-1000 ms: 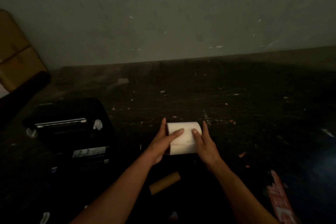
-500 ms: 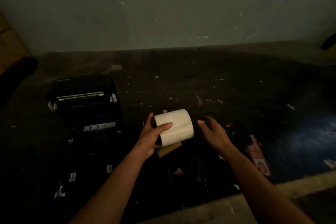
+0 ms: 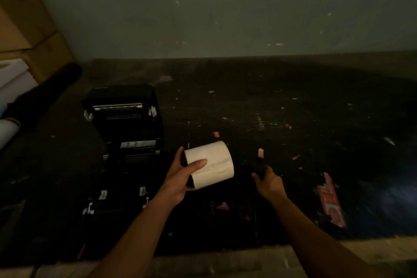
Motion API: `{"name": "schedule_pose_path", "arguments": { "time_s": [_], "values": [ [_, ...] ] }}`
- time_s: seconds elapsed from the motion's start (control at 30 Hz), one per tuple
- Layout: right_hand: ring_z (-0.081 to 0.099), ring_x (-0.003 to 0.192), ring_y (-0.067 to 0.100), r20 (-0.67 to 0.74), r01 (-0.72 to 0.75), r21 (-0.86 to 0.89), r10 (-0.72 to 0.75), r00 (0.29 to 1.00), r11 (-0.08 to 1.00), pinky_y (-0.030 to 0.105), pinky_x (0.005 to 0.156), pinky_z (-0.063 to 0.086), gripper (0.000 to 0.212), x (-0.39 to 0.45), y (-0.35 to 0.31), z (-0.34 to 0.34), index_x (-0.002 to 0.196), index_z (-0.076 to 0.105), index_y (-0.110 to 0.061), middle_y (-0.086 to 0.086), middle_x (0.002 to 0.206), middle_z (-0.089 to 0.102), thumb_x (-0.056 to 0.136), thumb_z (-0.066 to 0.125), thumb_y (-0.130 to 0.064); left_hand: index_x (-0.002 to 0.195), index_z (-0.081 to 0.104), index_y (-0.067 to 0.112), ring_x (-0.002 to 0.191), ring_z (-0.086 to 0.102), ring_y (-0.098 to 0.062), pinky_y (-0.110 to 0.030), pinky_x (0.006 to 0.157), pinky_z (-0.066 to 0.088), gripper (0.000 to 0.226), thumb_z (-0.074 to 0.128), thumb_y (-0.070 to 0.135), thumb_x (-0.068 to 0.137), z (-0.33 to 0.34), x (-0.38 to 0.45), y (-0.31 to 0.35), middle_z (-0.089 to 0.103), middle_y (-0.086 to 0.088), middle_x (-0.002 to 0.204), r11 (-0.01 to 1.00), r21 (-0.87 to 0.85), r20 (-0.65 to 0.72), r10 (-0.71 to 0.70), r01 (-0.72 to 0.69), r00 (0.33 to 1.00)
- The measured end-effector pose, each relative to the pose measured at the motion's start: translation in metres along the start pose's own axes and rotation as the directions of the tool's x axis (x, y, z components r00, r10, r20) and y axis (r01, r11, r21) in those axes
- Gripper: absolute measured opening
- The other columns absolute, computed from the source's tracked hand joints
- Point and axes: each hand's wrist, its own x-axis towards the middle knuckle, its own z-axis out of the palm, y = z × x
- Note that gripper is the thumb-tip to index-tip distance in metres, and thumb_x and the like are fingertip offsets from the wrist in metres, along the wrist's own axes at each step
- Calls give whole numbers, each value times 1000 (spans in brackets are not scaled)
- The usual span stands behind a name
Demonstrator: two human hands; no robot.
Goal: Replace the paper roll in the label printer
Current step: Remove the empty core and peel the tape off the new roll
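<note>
My left hand (image 3: 180,179) holds a white paper roll (image 3: 212,163) off the dark table (image 3: 293,108), thumb on its left end and fingers over the top. The roll lies on its side, tilted slightly. To the left stands the black label printer (image 3: 126,117) with its lid up; its lower body is lost in shadow. My right hand (image 3: 269,183) is low over the table to the right of the roll, not touching it. Its fingers curl at a small dark shape (image 3: 259,166) that is too dim to identify.
Cardboard boxes (image 3: 29,29) are stacked at the far left, with a white block (image 3: 11,77) and a dark tube (image 3: 47,90) beside them. A red printed strip (image 3: 331,203) lies at the right. Paper scraps dot the table. The pale front edge (image 3: 225,262) runs below my arms.
My right hand let go of the roll and moved right and down to the table. The left hand alone lifted and tilted the roll. My view shifted, with the printer now nearer the centre.
</note>
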Motion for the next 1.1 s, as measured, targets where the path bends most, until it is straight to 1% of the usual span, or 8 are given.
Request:
{"name": "schedule_pose_path", "arguments": {
  "time_s": [0.17, 0.27, 0.37, 0.53, 0.73, 0.8, 0.97, 1.1],
  "values": [
    [54, 69, 4, -4, 67, -86, -68, 998, 994, 20, 52, 43, 41, 2, -8, 9, 124, 46, -23, -8, 85, 55, 87, 55, -37, 130, 35, 49, 104, 59, -20, -42, 65, 55, 102, 87, 38, 43, 2, -3, -5, 61, 10, 115, 1000, 5, -62, 13, -13, 998],
    [56, 75, 6, -22, 102, -48, -103, 994, 994, 20, 60, 46, 42, -1, -9, 13, 129, 45, -20, 4, 112, 61, 89, 56, -28, 136, 25, 49, 102, 59, -18, -40, 64, 55, 113, 86, 38, 42, 4, -3, -5, 60, 12, 113, 1000, 0, -79, 25, -25, 997],
    [58, 107, 19, -104, 143, 66, -136, 985, 987, 28, 85, 46, 50, -7, -8, 11, 135, 41, -17, 9, 127, 57, 87, 58, -17, 141, 19, 47, 104, 58, -17, -40, 65, 55, 122, 88, 40, 40, 5, -1, -7, 57, 13, 117, 999, 3, -77, 33, -32, 996],
    [54, 116, 22, -264, 286, 156, -239, 934, 945, 28, 97, 37, 57, -20, -12, -6, 135, 43, -15, 10, 126, 59, 82, 64, -8, 141, 19, 49, 102, 60, -15, -38, 62, 56, 132, 93, 44, 31, 8, 7, -3, 58, 16, 116, 998, 14, -48, 66, -65, 997],
    [58, 97, 5, -481, 426, 177, -300, 824, 887, 15, 84, 40, 62, -33, -38, -60, 136, 39, -20, 4, 119, 63, 82, 67, -15, 141, 20, 47, 105, 59, -18, -42, 67, 55, 133, 93, 42, 31, 7, 19, 12, 57, 12, 117, 995, 16, -14, 94, -94, 995],
    [57, 104, 9, -523, 459, 220, -293, 800, 861, 22, 87, 41, 62, -37, -49, -77, 136, 39, -22, 3, 119, 62, 81, 67, -17, 142, 20, 46, 107, 57, -20, -43, 70, 54, 128, 91, 39, 35, 9, 23, 18, 57, 11, 118, 995, 8, 1, 101, -101, 995],
    [55, 109, 9, -543, 499, 280, -294, 787, 820, 27, 92, 41, 65, -44, -63, -97, 136, 37, -24, 0, 119, 62, 80, 68, -17, 142, 23, 45, 109, 57, -21, -44, 73, 53, 114, 85, 30, 48, 24, 31, 30, 59, 8, 120, 993, -21, 68, 121, -120, 990],
    [51, 100, -1, -538, 504, 285, -299, 788, 815, 19, 88, 39, 68, -47, -60, -102, 137, 37, -24, -1, 119, 63, 78, 70, -17, 141, 26, 43, 110, 57, -24, -43, 73, 54, 107, 83, 25, 52, 38, 33, 32, 58, 1, 125, 994, -47, 127, 103, -98, 987]
  ]
}}
